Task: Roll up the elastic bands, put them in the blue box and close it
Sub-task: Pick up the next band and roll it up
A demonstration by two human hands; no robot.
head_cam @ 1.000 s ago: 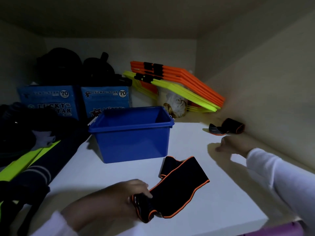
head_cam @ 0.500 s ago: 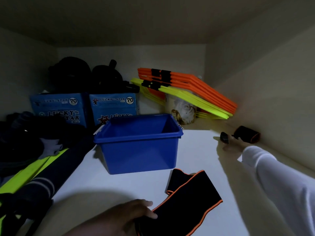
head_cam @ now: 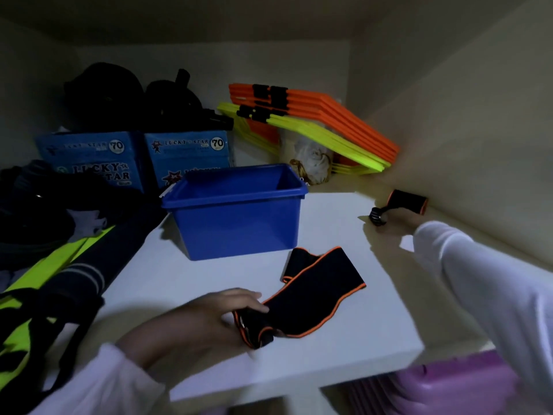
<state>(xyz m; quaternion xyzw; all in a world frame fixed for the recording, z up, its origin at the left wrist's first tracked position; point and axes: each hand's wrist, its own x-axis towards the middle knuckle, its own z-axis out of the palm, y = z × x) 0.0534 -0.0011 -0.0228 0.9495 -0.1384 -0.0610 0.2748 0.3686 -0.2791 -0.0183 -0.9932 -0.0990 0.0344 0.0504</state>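
Observation:
The blue box [head_cam: 239, 223] stands open and empty in the middle of the white shelf, with no lid in sight. In front of it lies a black elastic band with orange edging [head_cam: 317, 292], partly unrolled. My left hand [head_cam: 203, 322] grips its rolled near end. A second band [head_cam: 407, 202], rolled up with a loose tail, lies by the right wall. My right hand [head_cam: 395, 224] reaches to it and holds the tail end; its fingers are dim and blurred.
Orange and yellow flat hurdles [head_cam: 314, 121] lean in the back right corner above a small white bag [head_cam: 314, 160]. Two blue "Lucky Star" cartons [head_cam: 185, 154] and black gear stand at the back left. Dark and neon-yellow clothing [head_cam: 45, 265] covers the left. The shelf's front edge [head_cam: 299, 381] is near.
My right hand has stretched further back to the rolled band by the wall and taken its tail. My left hand keeps hold of the near band's rolled end.

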